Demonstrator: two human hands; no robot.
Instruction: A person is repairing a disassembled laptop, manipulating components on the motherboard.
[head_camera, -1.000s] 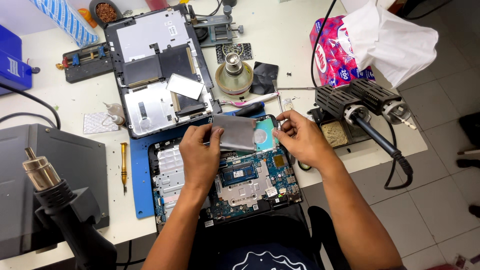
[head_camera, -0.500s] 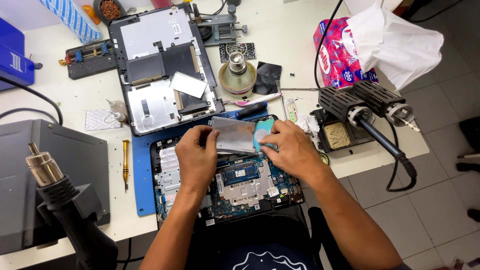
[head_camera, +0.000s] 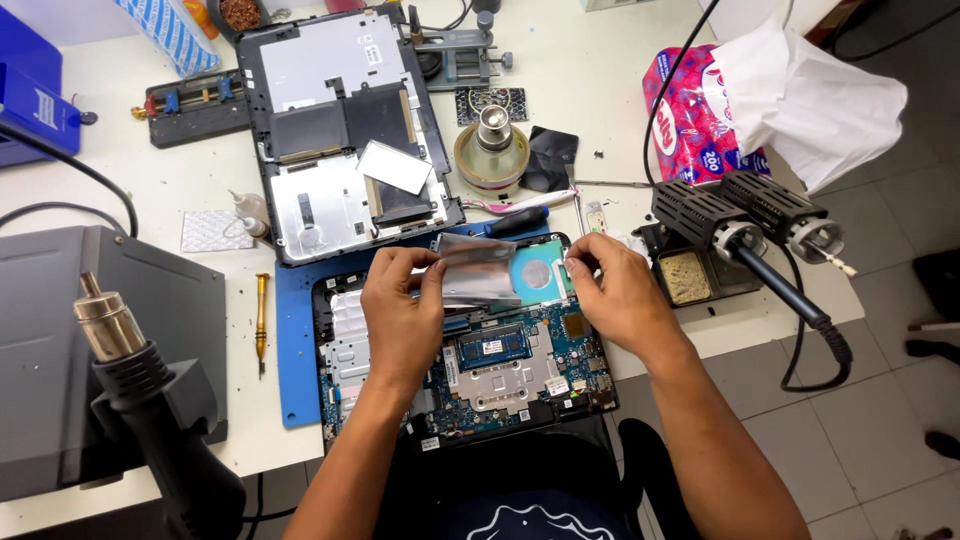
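Silver shielding foil (head_camera: 478, 272) lies over the hard drive (head_camera: 540, 275) at the top of the opened laptop base (head_camera: 470, 370), its left edge pinched in the left hand (head_camera: 400, 310). It looks thin, light and easily creased, best held by its edges. The right hand (head_camera: 615, 290) rests, fingers curled, at the drive's right edge; whether it grips anything is unclear.

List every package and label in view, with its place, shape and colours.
Tissue pack: far right of the bench, soft pink and red wrapper, white tissue bulging out.
Blue box: far left edge, rectangular, with a pale label.
Striped packet: top left, blue and white diagonal stripes.
White sticker: on the open laptop's board, small rectangle.
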